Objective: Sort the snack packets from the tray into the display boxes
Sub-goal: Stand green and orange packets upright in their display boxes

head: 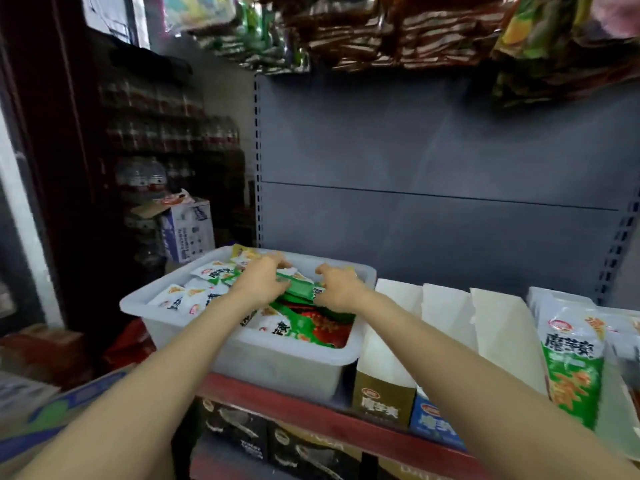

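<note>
A translucent white tray (277,362) stands on the shelf, full of white, green and red snack packets (197,296). Both my hands are inside it over the far half. My left hand (261,280) and my right hand (337,287) each grip an end of a small bunch of green packets (301,289) held between them. To the right of the tray stand several display boxes: a gold one (382,400), a blue one (433,424) and a box holding green-and-white packets (571,372). Tall white flaps rise behind the boxes.
The red shelf edge (311,414) runs below the tray, with dark cartons underneath. A grey back panel (433,161) rises behind. Hanging snack bags (398,29) crowd the top. Cardboard cartons and stacked bottles fill the left side.
</note>
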{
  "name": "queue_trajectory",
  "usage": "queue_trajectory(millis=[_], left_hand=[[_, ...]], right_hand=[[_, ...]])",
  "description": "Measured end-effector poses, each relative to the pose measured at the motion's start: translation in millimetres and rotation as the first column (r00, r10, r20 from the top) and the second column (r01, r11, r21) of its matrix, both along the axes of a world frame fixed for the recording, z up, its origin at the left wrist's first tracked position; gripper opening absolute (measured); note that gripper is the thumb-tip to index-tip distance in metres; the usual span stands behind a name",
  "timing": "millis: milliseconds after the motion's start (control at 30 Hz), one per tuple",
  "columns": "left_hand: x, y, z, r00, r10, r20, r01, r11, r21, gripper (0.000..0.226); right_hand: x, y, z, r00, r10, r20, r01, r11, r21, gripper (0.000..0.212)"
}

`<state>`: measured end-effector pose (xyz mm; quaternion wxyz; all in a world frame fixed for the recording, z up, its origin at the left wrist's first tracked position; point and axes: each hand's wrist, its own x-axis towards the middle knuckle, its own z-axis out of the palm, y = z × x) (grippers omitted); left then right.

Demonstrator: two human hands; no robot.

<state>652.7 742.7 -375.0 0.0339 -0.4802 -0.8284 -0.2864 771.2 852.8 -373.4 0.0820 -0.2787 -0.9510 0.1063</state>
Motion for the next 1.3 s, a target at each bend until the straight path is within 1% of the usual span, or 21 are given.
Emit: queue_trajectory(millis=[67, 100, 133, 167, 200, 267, 367, 433, 467, 500, 567, 633, 667, 733, 833, 900, 1000, 1067, 1133, 1233, 1300], left_hand=[[-11, -1, -1, 0.999, -0.033, -0.033, 0.027, 0.984, -0.176, 0.059], [-16, -1, -2, 0.998, -0.038, -0.048, 0.024, 0.965, -0.262, 0.065], [-19, -1, -3, 0.997, -0.037, -0.064, 0.014, 0.945, -0.328, 0.066], [-21, 0, -5, 0.996, -0.034, -0.081, 0.002, 0.932, -0.363, 0.065], [-23, 0, -6, 0.994, -0.031, -0.103, -0.009, 0.928, -0.373, 0.062], [-23, 1, -4, 0.988, -0.028, -0.151, -0.030, 0.929, -0.370, 0.060], [-24, -1, -1, 0.980, -0.040, -0.195, -0.036, 0.927, -0.373, 0.053], [-24, -4, -2, 0.982, -0.041, -0.182, -0.021, 0.945, -0.327, 0.048], [-24, -6, -3, 0.988, -0.037, -0.151, -0.006, 0.962, -0.274, 0.045], [-23, -7, -3, 0.994, -0.037, -0.101, 0.017, 0.981, -0.194, 0.040], [-18, -12, -1, 0.998, -0.058, -0.010, 0.058, 0.998, 0.000, 0.025], [-9, -18, 3, 0.995, -0.104, 0.015, 0.100, 0.980, 0.170, 0.010], [-3, -21, 6, 0.991, -0.129, 0.014, 0.123, 0.964, 0.237, 0.009], [12, -25, 10, 0.987, -0.154, 0.035, 0.134, 0.935, 0.328, 0.011], [33, -23, 13, 0.979, -0.169, 0.118, 0.110, 0.912, 0.394, 0.013], [47, -16, 14, 0.964, -0.204, 0.169, 0.115, 0.896, 0.428, 0.015], [76, 0, 18, 0.933, -0.278, 0.227, 0.147, 0.872, 0.466, 0.018], [103, 15, 19, 0.902, -0.327, 0.281, 0.167, 0.866, 0.471, 0.019], [128, 32, 19, 0.859, -0.379, 0.345, 0.188, 0.859, 0.476, 0.022], [161, 57, 16, 0.786, -0.469, 0.402, 0.267, 0.845, 0.464, 0.022], [182, 72, 12, 0.798, -0.483, 0.360, 0.327, 0.849, 0.414, 0.019]], right_hand=[[-11, 1, 1, 0.995, 0.022, 0.100, -0.016, 0.998, -0.056, 0.063], [-14, 1, 0, 0.989, 0.039, 0.144, -0.030, 0.998, -0.061, 0.061], [-18, 2, -1, 0.980, 0.052, 0.190, -0.043, 0.998, -0.050, 0.057], [-21, 3, -3, 0.971, 0.061, 0.231, -0.058, 0.998, -0.019, 0.052], [-23, 3, -4, 0.965, 0.061, 0.256, -0.070, 0.997, 0.028, 0.048], [-26, 6, -7, 0.969, 0.048, 0.243, -0.077, 0.991, 0.108, 0.038], [-22, 10, -5, 0.974, 0.085, 0.212, -0.115, 0.984, 0.133, 0.030], [-15, 12, -1, 0.982, 0.110, 0.156, -0.130, 0.984, 0.123, 0.025], [-11, 12, 1, 0.989, 0.102, 0.103, -0.115, 0.985, 0.128, 0.023], [-6, 12, 3, 0.995, 0.095, 0.029, -0.098, 0.986, 0.135, 0.020], [6, 10, 8, 0.978, 0.074, -0.195, -0.059, 0.995, 0.081, 0.019], [22, 5, 16, 0.888, 0.035, -0.458, -0.066, 0.997, -0.051, 0.014], [31, 2, 20, 0.827, 0.012, -0.562, -0.079, 0.992, -0.095, 0.011], [49, 1, 27, 0.721, -0.052, -0.691, -0.112, 0.975, -0.190, 0.012], [76, 4, 36, 0.619, -0.177, -0.765, -0.254, 0.877, -0.408, 0.011], [96, 6, 40, 0.583, -0.261, -0.770, -0.315, 0.800, -0.510, 0.005], [129, 12, 42, 0.540, -0.386, -0.748, -0.356, 0.700, -0.619, 0.008], [153, 17, 40, 0.503, -0.439, -0.744, -0.390, 0.654, -0.649, 0.007], [176, 23, 37, 0.465, -0.466, -0.753, -0.394, 0.653, -0.647, 0.004], [213, 30, 39, 0.396, -0.485, -0.780, -0.337, 0.713, -0.614, 0.006], [240, 37, 44, 0.363, -0.477, -0.801, -0.278, 0.765, -0.581, 0.010]])
